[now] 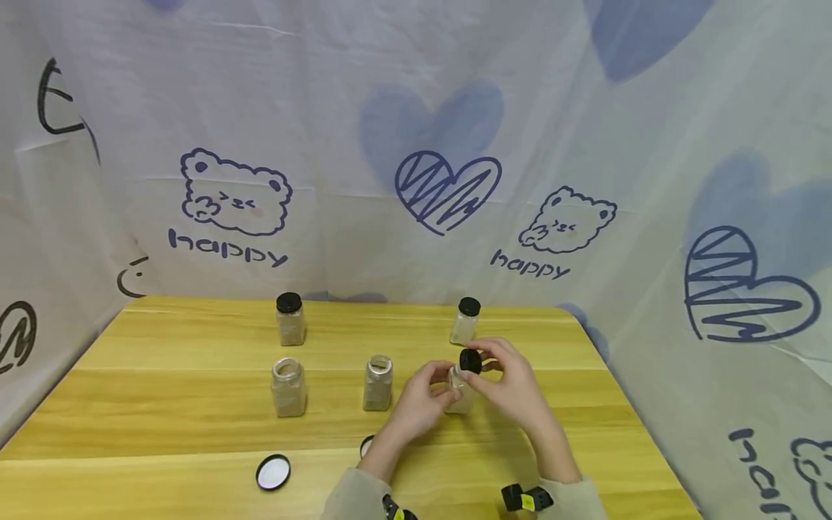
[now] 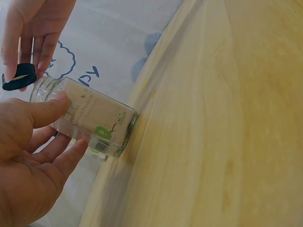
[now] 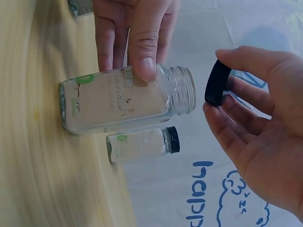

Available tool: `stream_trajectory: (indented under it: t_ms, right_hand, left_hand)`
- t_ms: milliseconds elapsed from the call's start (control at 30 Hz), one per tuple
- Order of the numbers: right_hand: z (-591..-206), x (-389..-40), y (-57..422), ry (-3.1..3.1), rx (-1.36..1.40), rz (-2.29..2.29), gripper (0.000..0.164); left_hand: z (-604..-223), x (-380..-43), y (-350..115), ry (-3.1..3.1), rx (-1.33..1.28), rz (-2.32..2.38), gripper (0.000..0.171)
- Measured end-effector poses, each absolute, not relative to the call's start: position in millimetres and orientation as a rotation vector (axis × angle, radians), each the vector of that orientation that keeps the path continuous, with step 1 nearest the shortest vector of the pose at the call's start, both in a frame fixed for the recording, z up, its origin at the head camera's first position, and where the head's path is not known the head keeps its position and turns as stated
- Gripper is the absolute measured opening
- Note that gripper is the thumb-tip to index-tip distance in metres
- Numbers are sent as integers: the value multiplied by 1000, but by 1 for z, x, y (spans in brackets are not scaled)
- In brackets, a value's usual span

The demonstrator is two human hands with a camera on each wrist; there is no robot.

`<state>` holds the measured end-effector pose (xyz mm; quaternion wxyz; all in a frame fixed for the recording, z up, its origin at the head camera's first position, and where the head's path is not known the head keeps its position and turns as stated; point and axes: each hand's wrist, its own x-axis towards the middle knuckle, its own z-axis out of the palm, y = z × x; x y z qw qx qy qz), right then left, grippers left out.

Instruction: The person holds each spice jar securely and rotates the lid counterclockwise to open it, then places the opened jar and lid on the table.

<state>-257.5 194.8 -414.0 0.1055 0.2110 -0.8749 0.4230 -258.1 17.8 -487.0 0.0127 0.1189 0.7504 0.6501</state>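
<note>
A clear glass jar point(image 3: 118, 97) with a printed label stands on the table, its threaded mouth uncovered. My left hand point(image 1: 422, 401) grips the jar by its sides, thumb on one face and fingers on the other, as the left wrist view shows. Just off the mouth, my right hand point(image 1: 516, 386) pinches a black screw lid point(image 3: 218, 82) between thumb and fingers. The lid is tilted, with a gap between it and the jar's threads. Behind this jar stands another jar point(image 1: 464, 328) with its black lid on.
Two lidless jars, one at the left point(image 1: 289, 393) and one nearer the middle point(image 1: 378, 386), stand on the wooden table point(image 1: 162, 419). A capped jar point(image 1: 290, 325) is at the back left. One loose lid point(image 1: 273, 472) lies in front; another point(image 1: 366, 445) is partly hidden by my left forearm.
</note>
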Motion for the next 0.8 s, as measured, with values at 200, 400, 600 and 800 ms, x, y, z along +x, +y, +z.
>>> stream_trajectory:
  t_ms: [200, 400, 600, 800]
  right_hand:
    - [-420, -252, 198, -2494, 526, 1393, 42]
    - [-426, -246, 202, -2420, 451, 1518, 48]
    - [-432, -238, 211, -2426, 372, 1578, 48]
    - [-442, -232, 217, -2478, 364, 1624, 47]
  left_hand:
    - [-487, -258, 17, 2340, 364, 2013, 44]
    - [-483, -257, 16, 2331, 349, 2034, 45]
    - [-484, -257, 17, 2332, 375, 2041, 45]
    - [-485, -257, 17, 2348, 363, 2025, 45]
